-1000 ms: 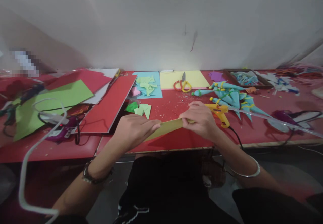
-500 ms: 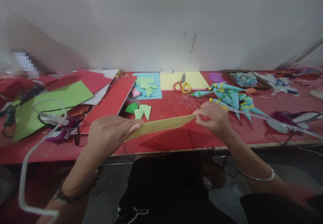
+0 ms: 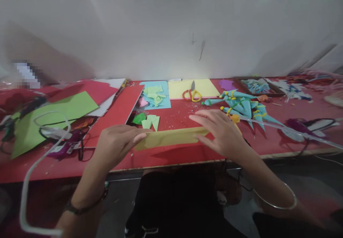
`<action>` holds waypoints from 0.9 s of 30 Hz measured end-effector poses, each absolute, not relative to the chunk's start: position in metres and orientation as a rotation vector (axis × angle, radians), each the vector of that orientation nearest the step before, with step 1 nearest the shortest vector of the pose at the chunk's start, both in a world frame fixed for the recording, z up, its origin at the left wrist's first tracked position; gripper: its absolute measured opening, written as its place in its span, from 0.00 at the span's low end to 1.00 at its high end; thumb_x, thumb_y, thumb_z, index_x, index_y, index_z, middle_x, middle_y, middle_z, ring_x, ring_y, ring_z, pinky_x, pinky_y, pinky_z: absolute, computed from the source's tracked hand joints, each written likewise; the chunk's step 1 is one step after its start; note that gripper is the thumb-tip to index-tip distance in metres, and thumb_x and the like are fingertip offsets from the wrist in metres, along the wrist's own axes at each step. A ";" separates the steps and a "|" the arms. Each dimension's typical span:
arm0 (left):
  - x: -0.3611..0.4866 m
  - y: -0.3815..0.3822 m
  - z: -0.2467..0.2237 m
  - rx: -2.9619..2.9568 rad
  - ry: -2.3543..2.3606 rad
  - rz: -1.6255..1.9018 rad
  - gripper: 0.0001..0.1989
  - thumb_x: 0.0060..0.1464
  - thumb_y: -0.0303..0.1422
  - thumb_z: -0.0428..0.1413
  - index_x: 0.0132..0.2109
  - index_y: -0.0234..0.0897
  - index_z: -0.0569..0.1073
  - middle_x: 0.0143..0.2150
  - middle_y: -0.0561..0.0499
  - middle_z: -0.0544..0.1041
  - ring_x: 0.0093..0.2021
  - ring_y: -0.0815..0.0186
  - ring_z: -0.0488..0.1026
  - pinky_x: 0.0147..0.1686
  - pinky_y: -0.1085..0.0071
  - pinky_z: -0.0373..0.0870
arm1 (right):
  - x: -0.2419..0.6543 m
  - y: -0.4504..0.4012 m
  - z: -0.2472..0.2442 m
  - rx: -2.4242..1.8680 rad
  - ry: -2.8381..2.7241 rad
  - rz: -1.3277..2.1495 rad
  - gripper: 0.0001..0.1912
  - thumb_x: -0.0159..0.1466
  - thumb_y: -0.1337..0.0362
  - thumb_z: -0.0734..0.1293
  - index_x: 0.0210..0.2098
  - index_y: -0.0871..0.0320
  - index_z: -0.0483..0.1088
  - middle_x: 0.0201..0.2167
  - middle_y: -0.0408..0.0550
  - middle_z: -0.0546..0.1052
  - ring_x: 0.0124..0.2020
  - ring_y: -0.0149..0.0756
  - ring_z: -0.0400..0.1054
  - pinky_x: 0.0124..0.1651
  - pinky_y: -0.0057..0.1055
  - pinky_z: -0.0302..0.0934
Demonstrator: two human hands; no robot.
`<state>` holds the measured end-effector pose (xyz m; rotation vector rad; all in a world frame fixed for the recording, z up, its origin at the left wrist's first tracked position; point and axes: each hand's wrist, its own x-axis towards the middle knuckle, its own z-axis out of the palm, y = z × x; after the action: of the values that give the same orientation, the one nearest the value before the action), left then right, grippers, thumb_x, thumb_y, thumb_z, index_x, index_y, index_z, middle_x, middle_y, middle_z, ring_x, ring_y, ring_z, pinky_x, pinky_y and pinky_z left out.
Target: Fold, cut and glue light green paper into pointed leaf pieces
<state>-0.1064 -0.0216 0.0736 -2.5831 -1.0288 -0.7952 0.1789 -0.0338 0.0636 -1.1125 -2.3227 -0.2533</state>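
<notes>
A yellow sheet of paper, seen at a low slant, spans the gap between my hands above the red table. My left hand pinches its left end between thumb and fingers. At the right end my right hand has its fingers and thumb spread around the paper, not closed on it. Pale green cut pieces lie just behind the sheet. Scissors with red and yellow handles rest on a pale yellow sheet farther back.
Blue paper cones with yellow trim lie at the right, beside a brown tray. Purple glue guns sit at both sides. Green and red sheets cover the left. A white wall stands behind.
My right hand's fingers have opened from their pinch on the yellow sheet and spread leftward over its end. My left hand still grips the other end. The view has tilted up slightly.
</notes>
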 end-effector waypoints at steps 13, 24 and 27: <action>-0.057 -0.026 0.068 -2.482 -1.067 -0.857 0.09 0.55 0.29 0.48 0.41 0.38 0.71 0.37 0.51 0.77 0.38 0.66 0.72 0.41 0.68 0.65 | 0.156 -0.023 0.056 -1.047 -2.374 -0.097 0.16 0.66 0.64 0.53 0.26 0.58 0.66 0.22 0.41 0.73 0.23 0.27 0.62 0.37 0.29 0.49; -0.020 -0.008 0.056 -2.310 -0.676 -0.887 0.11 0.52 0.26 0.49 0.22 0.36 0.63 0.15 0.59 0.63 0.18 0.74 0.59 0.21 0.75 0.54 | 0.151 -0.025 0.061 -1.108 -2.318 0.297 0.16 0.65 0.63 0.55 0.22 0.59 0.64 0.17 0.39 0.67 0.20 0.26 0.55 0.30 0.26 0.48; -0.024 -0.003 0.048 -2.307 -0.659 -0.952 0.11 0.50 0.23 0.48 0.21 0.36 0.63 0.14 0.59 0.61 0.17 0.74 0.56 0.21 0.75 0.52 | 0.158 -0.030 0.062 -1.162 -2.285 0.319 0.15 0.64 0.62 0.56 0.24 0.59 0.66 0.19 0.41 0.69 0.22 0.27 0.57 0.30 0.26 0.48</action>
<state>-0.0237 -0.0029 0.0481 -2.3072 -0.6587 -0.9518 0.1579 -0.0296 0.0616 -1.1620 -2.2853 0.3188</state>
